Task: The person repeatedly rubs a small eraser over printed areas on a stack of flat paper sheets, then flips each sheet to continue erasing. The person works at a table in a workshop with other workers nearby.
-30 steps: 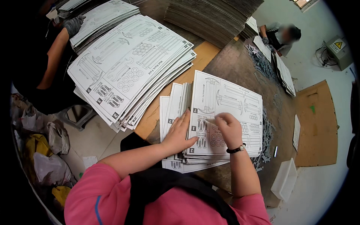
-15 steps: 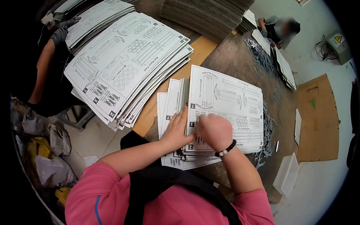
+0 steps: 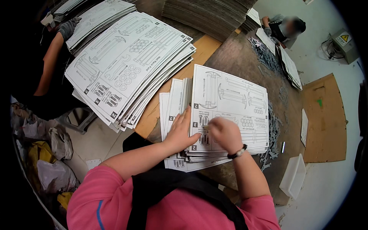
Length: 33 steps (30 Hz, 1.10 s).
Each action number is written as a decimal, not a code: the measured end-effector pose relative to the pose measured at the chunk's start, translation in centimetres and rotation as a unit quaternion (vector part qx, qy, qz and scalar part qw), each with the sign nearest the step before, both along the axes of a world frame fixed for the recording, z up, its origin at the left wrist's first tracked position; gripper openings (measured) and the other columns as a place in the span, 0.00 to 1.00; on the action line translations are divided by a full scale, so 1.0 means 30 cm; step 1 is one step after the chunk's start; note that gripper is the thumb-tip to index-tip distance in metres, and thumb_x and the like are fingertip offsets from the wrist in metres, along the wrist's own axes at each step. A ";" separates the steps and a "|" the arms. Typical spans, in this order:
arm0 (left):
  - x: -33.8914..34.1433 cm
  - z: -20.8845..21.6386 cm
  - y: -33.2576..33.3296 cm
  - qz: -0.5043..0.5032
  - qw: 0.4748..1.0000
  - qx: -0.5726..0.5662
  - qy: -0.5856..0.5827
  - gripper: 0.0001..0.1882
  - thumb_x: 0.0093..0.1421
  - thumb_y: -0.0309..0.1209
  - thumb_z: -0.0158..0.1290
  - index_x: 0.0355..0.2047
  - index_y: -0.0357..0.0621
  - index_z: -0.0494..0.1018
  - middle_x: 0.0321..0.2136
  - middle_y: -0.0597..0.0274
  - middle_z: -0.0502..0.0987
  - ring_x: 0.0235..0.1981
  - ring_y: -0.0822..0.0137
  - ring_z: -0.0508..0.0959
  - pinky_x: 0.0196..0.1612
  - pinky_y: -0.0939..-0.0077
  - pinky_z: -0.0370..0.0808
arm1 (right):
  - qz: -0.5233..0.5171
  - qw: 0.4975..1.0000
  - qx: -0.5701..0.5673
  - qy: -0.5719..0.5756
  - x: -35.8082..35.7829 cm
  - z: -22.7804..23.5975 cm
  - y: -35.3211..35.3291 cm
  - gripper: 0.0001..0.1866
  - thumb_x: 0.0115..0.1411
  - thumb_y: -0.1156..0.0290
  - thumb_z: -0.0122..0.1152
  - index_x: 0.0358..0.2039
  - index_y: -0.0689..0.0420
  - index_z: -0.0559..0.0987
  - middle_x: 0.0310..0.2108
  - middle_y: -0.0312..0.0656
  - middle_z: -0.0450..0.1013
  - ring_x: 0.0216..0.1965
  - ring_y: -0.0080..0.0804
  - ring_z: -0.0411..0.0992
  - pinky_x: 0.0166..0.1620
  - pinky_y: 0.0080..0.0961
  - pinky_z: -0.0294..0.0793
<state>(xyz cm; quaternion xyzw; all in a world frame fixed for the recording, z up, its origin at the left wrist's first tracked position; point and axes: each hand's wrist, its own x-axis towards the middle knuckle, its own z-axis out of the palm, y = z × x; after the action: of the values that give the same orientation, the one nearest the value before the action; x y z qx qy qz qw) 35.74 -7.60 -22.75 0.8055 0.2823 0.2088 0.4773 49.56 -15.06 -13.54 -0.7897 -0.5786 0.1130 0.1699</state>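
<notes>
On brown table (image 3: 226, 57) near white rectangular tray (image 3: 293, 175), touches black-and-white sheets (image 3: 229, 96) with spread left hand (image 3: 178, 132), cannot tell right hand's (image 3: 227, 134) grip.

A stack of sheets (image 3: 230, 92) lies on a table (image 3: 226, 63) before the wearer, the left hand (image 3: 178, 132) at its left edge, the right hand (image 3: 225, 134) over its top. Ahead and left lies a 2nd stack (image 3: 122, 57); behind both, a board pile (image 3: 207, 19). Loose parts (image 3: 273, 126) lie right, a tray (image 3: 292, 174) farther right. 1 co-worker (image 3: 50, 65) is far left.
</notes>
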 end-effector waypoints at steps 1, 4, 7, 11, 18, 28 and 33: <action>-0.001 -0.002 -0.001 0.005 1.000 -0.002 0.006 0.48 0.48 0.41 0.53 0.59 0.30 0.37 0.57 0.39 0.50 0.59 0.51 0.51 0.62 0.62 0.43 | 0.054 0.992 -0.054 -0.104 -0.054 0.028 0.012 0.08 0.50 0.66 0.54 0.26 0.56 0.77 0.23 0.42 0.73 0.24 0.41 0.72 0.27 0.31 0.70; -0.005 -0.007 0.004 0.002 1.000 0.003 -0.004 0.47 0.48 0.41 0.53 0.58 0.30 0.38 0.57 0.39 0.50 0.59 0.50 0.52 0.62 0.61 0.43 | 0.082 0.984 -0.050 -0.152 -0.094 0.033 0.010 0.08 0.49 0.66 0.54 0.26 0.56 0.77 0.22 0.42 0.73 0.24 0.40 0.72 0.27 0.30 0.70; -0.007 -0.001 0.010 -0.003 1.000 0.006 -0.004 0.47 0.48 0.40 0.53 0.58 0.30 0.39 0.57 0.38 0.50 0.59 0.50 0.51 0.62 0.60 0.43 | -0.086 0.985 0.012 0.147 0.004 0.026 -0.020 0.07 0.49 0.71 0.55 0.28 0.59 0.77 0.26 0.43 0.74 0.25 0.33 0.72 0.30 0.21 0.70; -0.010 0.004 0.008 0.001 1.000 -0.003 0.001 0.47 0.48 0.40 0.53 0.58 0.30 0.39 0.57 0.38 0.50 0.59 0.50 0.51 0.61 0.60 0.43 | -0.119 0.969 0.062 0.209 0.056 -0.013 -0.064 0.11 0.53 0.67 0.54 0.31 0.61 0.77 0.23 0.38 0.73 0.24 0.23 0.70 0.30 0.19 0.69; -0.001 0.005 -0.002 0.003 1.000 -0.023 -0.004 0.48 0.47 0.40 0.53 0.58 0.29 0.38 0.56 0.38 0.50 0.59 0.49 0.52 0.61 0.60 0.43 | -0.111 0.987 -0.038 0.111 0.041 0.012 -0.031 0.06 0.48 0.70 0.53 0.23 0.59 0.75 0.20 0.40 0.71 0.21 0.28 0.69 0.24 0.23 0.67; -0.029 0.002 -0.002 -0.015 1.000 0.013 0.003 0.44 0.49 0.37 0.50 0.59 0.31 0.38 0.58 0.40 0.47 0.60 0.51 0.48 0.61 0.58 0.42 | -0.100 0.981 0.035 0.162 -0.019 0.027 -0.073 0.09 0.51 0.68 0.54 0.30 0.58 0.77 0.23 0.41 0.73 0.22 0.33 0.71 0.27 0.24 0.69; -0.029 -0.002 -0.007 -0.012 0.999 0.031 0.002 0.44 0.49 0.36 0.49 0.59 0.30 0.38 0.58 0.40 0.47 0.61 0.50 0.48 0.61 0.58 0.41 | -0.140 0.949 0.030 0.281 -0.028 -0.021 -0.091 0.09 0.52 0.68 0.54 0.31 0.60 0.77 0.20 0.39 0.72 0.23 0.25 0.69 0.29 0.20 0.68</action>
<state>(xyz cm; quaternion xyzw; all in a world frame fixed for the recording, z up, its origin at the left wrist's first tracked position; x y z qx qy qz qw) 34.86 -7.80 -22.82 0.8236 0.2670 0.2106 0.4540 48.71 -17.81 -14.18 -0.7939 -0.3939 0.2877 0.3630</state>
